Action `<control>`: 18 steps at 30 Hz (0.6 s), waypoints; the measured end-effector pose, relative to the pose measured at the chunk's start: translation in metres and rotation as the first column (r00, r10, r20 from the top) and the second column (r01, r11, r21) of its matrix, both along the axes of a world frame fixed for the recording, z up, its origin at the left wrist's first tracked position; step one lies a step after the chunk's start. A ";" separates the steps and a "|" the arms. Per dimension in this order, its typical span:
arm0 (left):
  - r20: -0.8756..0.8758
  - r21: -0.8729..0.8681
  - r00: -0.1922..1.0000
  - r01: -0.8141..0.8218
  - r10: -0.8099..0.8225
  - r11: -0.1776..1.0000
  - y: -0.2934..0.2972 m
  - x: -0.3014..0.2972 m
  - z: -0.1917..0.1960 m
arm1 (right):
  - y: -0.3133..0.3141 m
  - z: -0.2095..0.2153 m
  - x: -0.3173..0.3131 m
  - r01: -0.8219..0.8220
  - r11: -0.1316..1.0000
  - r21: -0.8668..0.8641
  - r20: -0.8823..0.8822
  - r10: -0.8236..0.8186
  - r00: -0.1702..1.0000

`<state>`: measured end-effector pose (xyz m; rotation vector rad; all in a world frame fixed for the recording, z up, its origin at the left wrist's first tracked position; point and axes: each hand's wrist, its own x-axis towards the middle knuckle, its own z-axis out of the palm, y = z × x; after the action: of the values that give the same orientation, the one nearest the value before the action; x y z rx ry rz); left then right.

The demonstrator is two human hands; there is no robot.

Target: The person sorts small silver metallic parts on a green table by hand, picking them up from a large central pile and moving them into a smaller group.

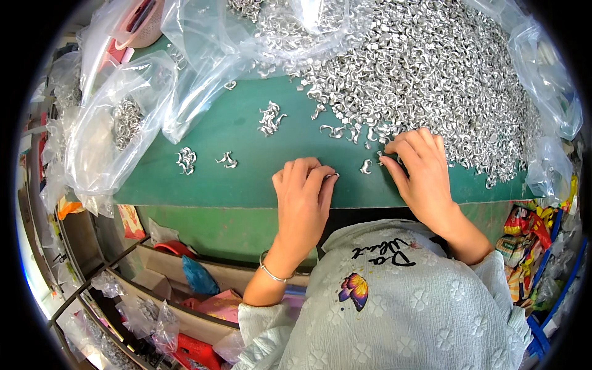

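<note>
A large heap of small curved silver metal pieces (425,74) covers the back right of the green tabletop (246,179). Near the table's front edge, my left hand (302,194) is closed in a pinch, and a bit of one silver metal piece (334,175) shows at its fingertips. At the heap's near edge, my right hand (425,172) has its thumb and fingers bent together around another small silver piece (380,154). A single loose piece (366,166) lies between the two hands. Small clusters of the same pieces (270,119) lie farther left, one (185,160) near the left bags.
Clear plastic bags (197,68) lie at the left and back, one holding metal pieces (127,122). A pink basket (143,28) stands at the back left. More plastic sheet (546,80) borders the heap at right. Below the table is an open drawer (148,265) with assorted items.
</note>
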<state>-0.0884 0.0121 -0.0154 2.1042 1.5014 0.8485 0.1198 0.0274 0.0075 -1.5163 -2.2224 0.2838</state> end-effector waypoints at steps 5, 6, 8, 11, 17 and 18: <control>-0.018 0.029 0.999 -0.029 0.030 0.999 0.001 0.001 0.001 | 0.020 -0.004 -0.027 -0.099 0.989 0.108 -0.068 0.107 0.992; -0.026 0.034 0.999 -0.041 0.042 0.999 0.000 0.002 0.002 | 0.021 -0.008 -0.031 -0.117 0.990 0.082 -0.010 0.118 0.993; -0.041 0.051 0.996 -0.071 0.073 0.996 0.002 0.000 -0.001 | 0.024 -0.016 -0.037 -0.153 0.988 0.034 0.106 0.149 0.983; -0.026 0.049 0.992 -0.121 0.122 0.991 -0.001 -0.007 -0.003 | 0.008 -0.011 -0.028 -0.228 0.974 -0.002 -0.035 0.227 0.973; -0.004 0.056 0.990 -0.138 0.138 0.989 0.000 -0.002 -0.004 | 0.032 -0.008 -0.037 -0.104 0.987 0.121 -0.035 0.109 0.993; -0.005 0.065 0.989 -0.145 0.146 0.987 0.000 -0.003 -0.002 | 0.032 -0.011 -0.038 -0.119 0.986 0.118 0.004 0.119 0.993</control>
<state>-0.0913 0.0121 -0.0177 2.0664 1.6708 0.9514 0.0819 0.0593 -0.0036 -1.3240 -2.2886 0.1865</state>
